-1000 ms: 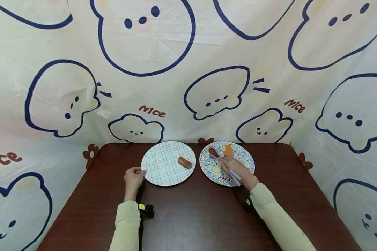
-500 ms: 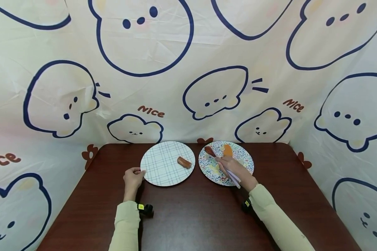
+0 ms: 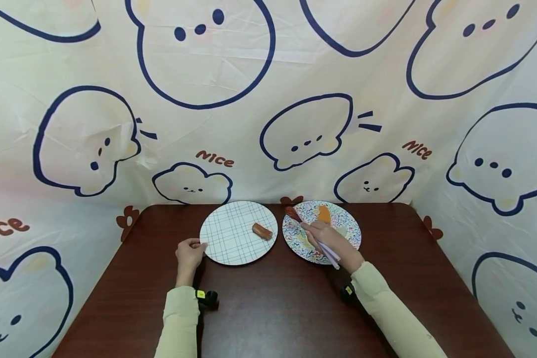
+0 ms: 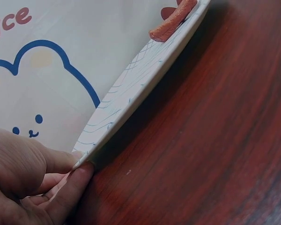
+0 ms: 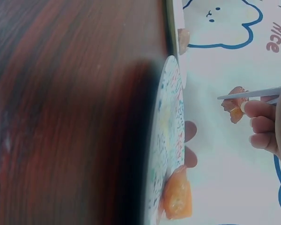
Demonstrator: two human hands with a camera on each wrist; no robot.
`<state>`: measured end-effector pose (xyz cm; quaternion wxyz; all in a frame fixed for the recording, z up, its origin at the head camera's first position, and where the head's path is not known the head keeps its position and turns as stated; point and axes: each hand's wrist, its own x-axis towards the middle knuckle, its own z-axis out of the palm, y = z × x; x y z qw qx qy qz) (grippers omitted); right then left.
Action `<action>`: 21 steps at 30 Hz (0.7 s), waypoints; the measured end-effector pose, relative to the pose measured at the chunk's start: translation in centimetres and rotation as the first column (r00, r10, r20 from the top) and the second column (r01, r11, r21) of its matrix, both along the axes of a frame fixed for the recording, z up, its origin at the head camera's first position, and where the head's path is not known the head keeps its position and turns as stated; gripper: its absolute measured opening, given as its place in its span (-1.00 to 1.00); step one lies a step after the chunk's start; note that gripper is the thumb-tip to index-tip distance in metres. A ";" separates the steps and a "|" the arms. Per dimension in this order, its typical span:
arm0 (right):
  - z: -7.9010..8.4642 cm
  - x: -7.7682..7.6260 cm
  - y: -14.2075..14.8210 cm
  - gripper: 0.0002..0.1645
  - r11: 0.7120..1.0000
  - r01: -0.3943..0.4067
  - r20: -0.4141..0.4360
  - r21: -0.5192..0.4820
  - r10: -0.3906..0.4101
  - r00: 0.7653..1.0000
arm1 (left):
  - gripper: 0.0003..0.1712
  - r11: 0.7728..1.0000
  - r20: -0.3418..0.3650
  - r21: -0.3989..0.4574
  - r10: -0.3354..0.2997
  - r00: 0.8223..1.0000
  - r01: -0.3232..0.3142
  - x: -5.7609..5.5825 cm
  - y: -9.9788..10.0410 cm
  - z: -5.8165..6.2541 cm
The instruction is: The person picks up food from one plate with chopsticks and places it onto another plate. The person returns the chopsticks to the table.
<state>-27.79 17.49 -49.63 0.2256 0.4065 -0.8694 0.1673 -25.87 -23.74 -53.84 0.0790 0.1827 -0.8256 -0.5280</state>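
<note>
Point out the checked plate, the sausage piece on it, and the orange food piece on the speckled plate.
Checked plate [image 3: 234,233]: head view, bare middle of its upper surface.
Sausage piece [image 3: 262,231]: head view, middle of its upper side.
Orange food piece [image 5: 179,196]: right wrist view, middle of its visible side.

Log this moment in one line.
left hand: pinches grid plate at rim | right hand: holds chopsticks | brown piece: in chopsticks, raised | sausage: on grid plate | orange piece: on patterned plate
</note>
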 end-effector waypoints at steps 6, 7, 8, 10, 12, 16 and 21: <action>0.4 0.3 -0.6 -0.60 1.000 0.005 0.020 0.009 -0.006 1.000 | -0.61 1.000 0.002 0.001 -0.005 1.000 0.005 0.0 0.0 0.1; 0.4 0.3 -0.7 -0.60 1.000 -0.001 0.008 0.010 0.001 1.000 | -0.61 1.000 0.004 0.001 -0.004 1.000 0.004 0.0 0.0 0.1; 0.4 0.3 -0.8 -0.60 1.000 -0.007 0.000 0.004 0.007 1.000 | -0.62 1.000 0.005 0.002 -0.001 1.000 0.001 0.0 0.0 0.1; 0.5 0.3 -0.9 -0.61 1.000 -0.015 -0.023 -0.003 0.015 1.000 | -0.62 1.000 0.003 0.005 0.004 1.000 -0.004 -0.1 0.0 0.0; 0.5 0.4 -1.1 -0.60 1.000 -0.019 -0.044 -0.002 0.018 0.999 | -0.63 1.000 0.003 0.005 0.008 1.000 -0.008 -0.1 0.1 0.0; 0.8 0.6 -1.5 -0.61 1.000 -0.003 -0.043 0.006 0.003 0.999 | -0.62 1.000 0.001 0.010 0.004 1.000 -0.004 -0.1 0.0 0.0; 0.9 0.9 -1.9 -0.62 1.000 0.009 -0.013 0.015 -0.009 1.000 | -0.61 1.000 0.001 0.010 0.003 1.000 -0.003 -0.1 0.0 0.0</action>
